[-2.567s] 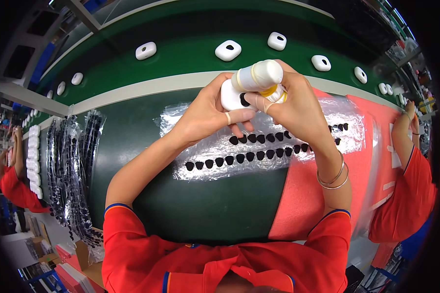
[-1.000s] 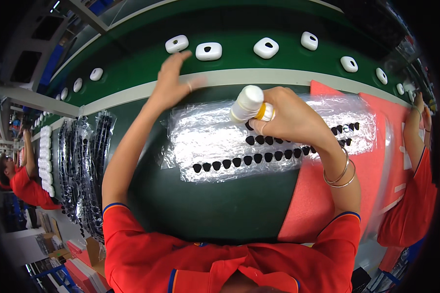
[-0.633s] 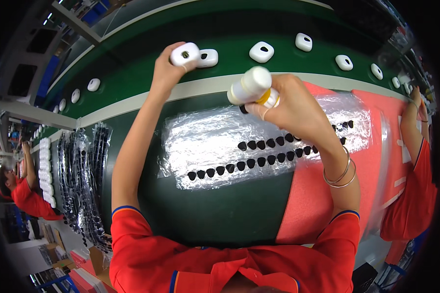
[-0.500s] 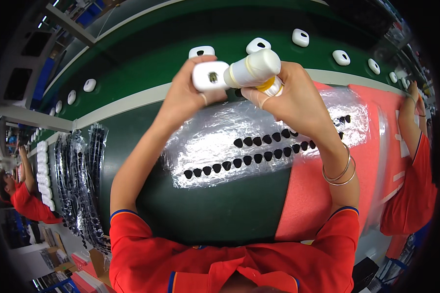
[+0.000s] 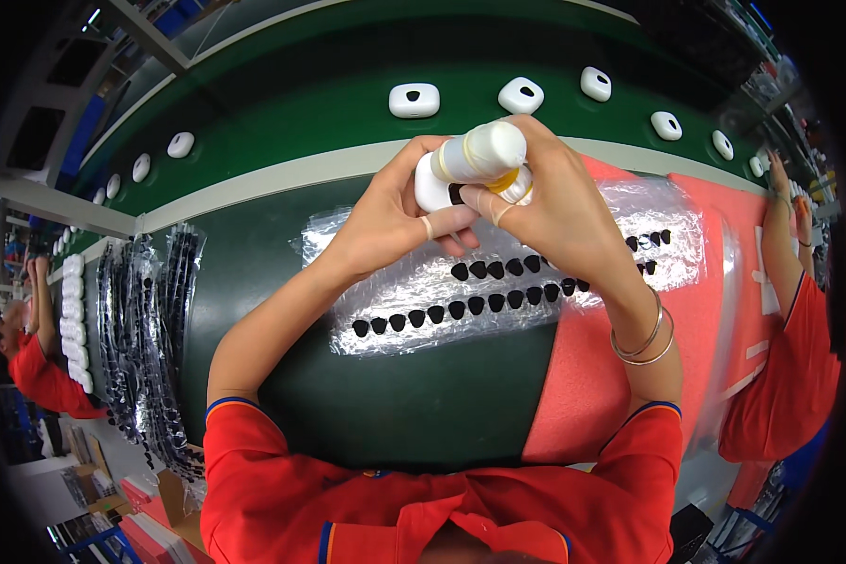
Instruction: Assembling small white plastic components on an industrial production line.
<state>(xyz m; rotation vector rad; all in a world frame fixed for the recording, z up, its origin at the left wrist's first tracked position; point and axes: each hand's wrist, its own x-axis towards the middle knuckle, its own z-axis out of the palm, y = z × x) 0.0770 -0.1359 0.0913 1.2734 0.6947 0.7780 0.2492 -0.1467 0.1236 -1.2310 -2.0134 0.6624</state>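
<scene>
A white rounded housing is gripped in my left hand, its fingers wrapped round the side. My right hand is closed round a white cylindrical bottle-like tool with a yellow-and-white part beneath it. The tool leans over the housing and covers part of it. By my right thumb a small black pad lies against the housing's face. Pale finger covers sit on both thumbs. Under my hands, black pads line up in rows on a clear plastic sheet.
Several white housings with dark ovals, such as this housing, sit on the green belt beyond the pale rail. Bundled pad strips lie left. Pink foam covers the right side. Co-workers' arms show at both edges.
My left hand has brought the housing right and down, under the tool. The black pad now rests at its face. Housings on the belt have shifted right.
</scene>
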